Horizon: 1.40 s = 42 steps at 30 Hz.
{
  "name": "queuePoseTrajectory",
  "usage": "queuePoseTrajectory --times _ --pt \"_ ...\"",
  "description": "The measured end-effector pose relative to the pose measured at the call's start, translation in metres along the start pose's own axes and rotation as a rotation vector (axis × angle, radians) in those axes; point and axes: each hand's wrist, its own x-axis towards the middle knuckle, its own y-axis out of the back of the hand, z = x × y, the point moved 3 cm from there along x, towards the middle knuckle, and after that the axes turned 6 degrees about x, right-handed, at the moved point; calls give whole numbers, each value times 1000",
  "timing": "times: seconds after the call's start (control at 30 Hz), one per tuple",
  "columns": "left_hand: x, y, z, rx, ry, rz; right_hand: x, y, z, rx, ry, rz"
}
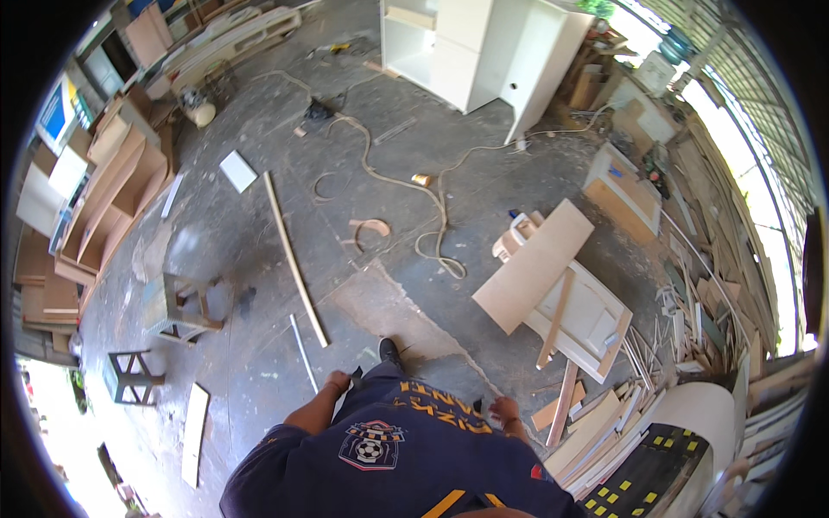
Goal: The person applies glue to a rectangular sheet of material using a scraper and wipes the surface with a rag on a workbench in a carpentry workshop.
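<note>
My left hand (337,381) hangs at my left side with the fingers curled. A small dark piece (356,375) shows at its fingertips, too small to name. On the other side, my right hand (503,409) is held low beside my dark shirt (414,440), fingers bent in. Something small, dark and pale shows by its fingers; I cannot make it out. One dark shoe (389,350) stands on the concrete floor. Nearest to my left hand lies a thin pale strip (304,354), with a long wooden batten (295,259) beyond it.
Ahead right, a brown board (534,266) lies over a white panel (583,319). A cable (401,183) winds across the floor past a yellow cup (421,180). White cabinets (458,52) stand at the back. Two stools (177,306) are at left; wood scraps (699,319) pile up at right.
</note>
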Motion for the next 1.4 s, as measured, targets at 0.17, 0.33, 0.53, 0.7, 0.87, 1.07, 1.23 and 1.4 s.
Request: queuePoseTrajectory --times 0.17,0.33,0.53,0.7,0.87,1.07,1.23,1.4 --pt "-4 95 14 -567 295 96 23 -60 -146 91 -128 200" --pt "39 95 -49 -817 321 121 74 -108 -252 -116 -87 55" --pt "81 134 -31 408 -72 -189 194 -112 -281 -375 113 -122" --pt "122 198 -24 375 -95 -85 217 -140 -376 -578 17 -113" --pt "182 304 -3 -1162 480 210 262 -143 -461 -305 -144 8" --pt "264 381 2 -701 370 320 299 -185 -595 -155 -28 71" --pt "326 418 -60 -514 61 224 348 -240 -623 -116 -51 108" --pt "383 491 -114 108 -84 112 371 -320 -665 -760 223 -49"
